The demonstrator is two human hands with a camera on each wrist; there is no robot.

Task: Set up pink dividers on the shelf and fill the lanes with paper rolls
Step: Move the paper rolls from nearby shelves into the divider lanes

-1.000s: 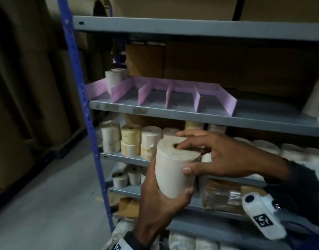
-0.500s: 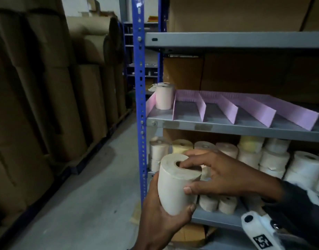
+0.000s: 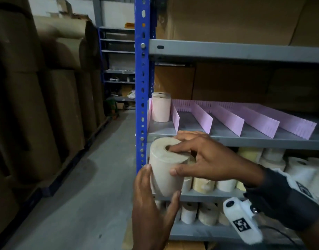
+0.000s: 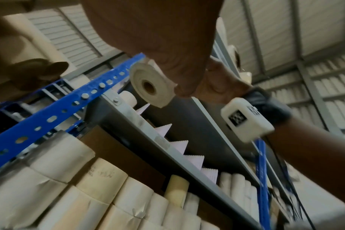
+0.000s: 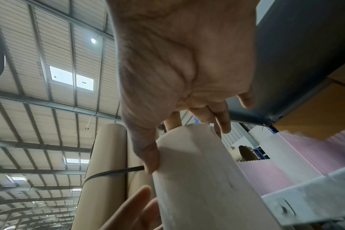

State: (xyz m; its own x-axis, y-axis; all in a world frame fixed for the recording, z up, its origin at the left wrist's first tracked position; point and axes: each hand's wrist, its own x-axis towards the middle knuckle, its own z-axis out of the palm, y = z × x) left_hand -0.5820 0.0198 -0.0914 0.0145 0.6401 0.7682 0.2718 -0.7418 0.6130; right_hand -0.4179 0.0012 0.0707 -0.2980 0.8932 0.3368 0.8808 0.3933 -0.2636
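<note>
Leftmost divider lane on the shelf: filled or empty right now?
Partly filled: rolls stand upright in the lane; the front strip of shelf there is bare. How far back they go cannot be told.

Right hand (image 5: 179, 65) grips paper roll (image 5: 197, 179) top; pink dividers (image 5: 309, 155) beside; left hand (image 5: 132, 208) fingers below.

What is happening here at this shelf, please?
A person is stocking a metal shelf with paper rolls. Both hands hold one pale roll just below the shelf: the left hand grips it from underneath, the right hand grips its top. Pink dividers already stand on the shelf and form lanes. Only the leftmost lane holds rolls; the other lanes show none yet. Many more rolls sit on the lower shelves.
</note>
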